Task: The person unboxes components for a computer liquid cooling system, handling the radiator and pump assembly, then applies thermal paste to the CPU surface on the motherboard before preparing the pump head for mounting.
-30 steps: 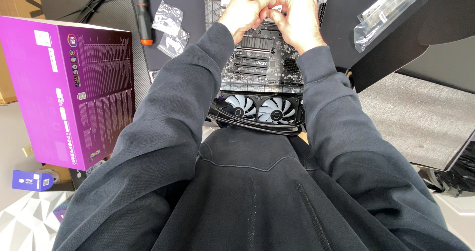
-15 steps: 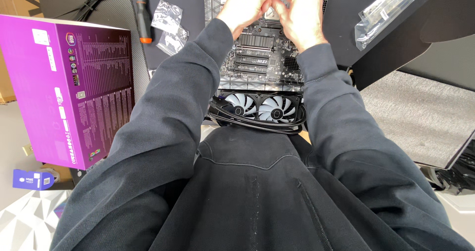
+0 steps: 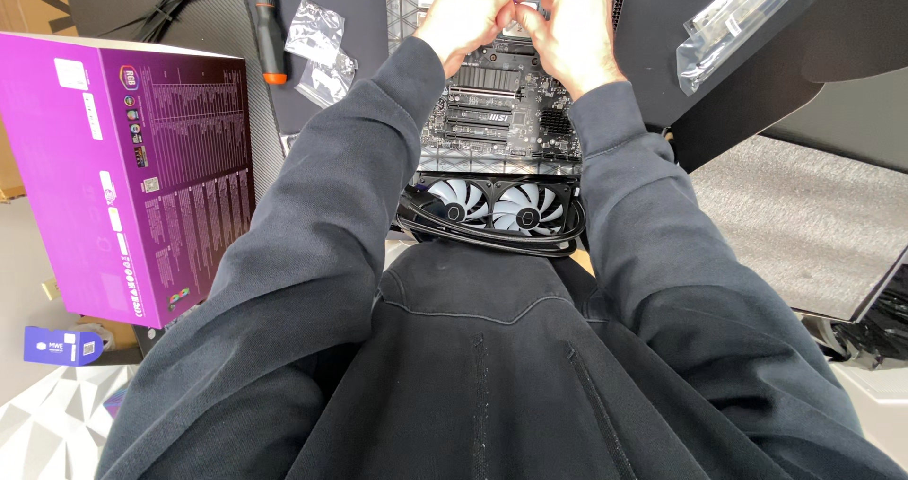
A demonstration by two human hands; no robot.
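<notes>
My left hand [image 3: 468, 7] and my right hand [image 3: 567, 21] are pressed together at the top of the view, over a dark motherboard [image 3: 497, 111]. Their fingers close around a small grey part [image 3: 528, 7] held between them; most of it is hidden. Just below the board lies a black radiator with two white fans [image 3: 492, 208] and looped black hoses. Both arms wear dark sleeves.
A big purple box [image 3: 132, 177] stands at the left. An orange-collared screwdriver [image 3: 268, 31] and small clear plastic bags [image 3: 317, 45] lie upper left. A clear packet [image 3: 738, 21] rests on a black panel upper right. A grey mat [image 3: 804, 215] is at the right.
Both hands have shifted slightly up toward the top edge and stayed clasped together; the view has tilted a little. Nothing else has moved.
</notes>
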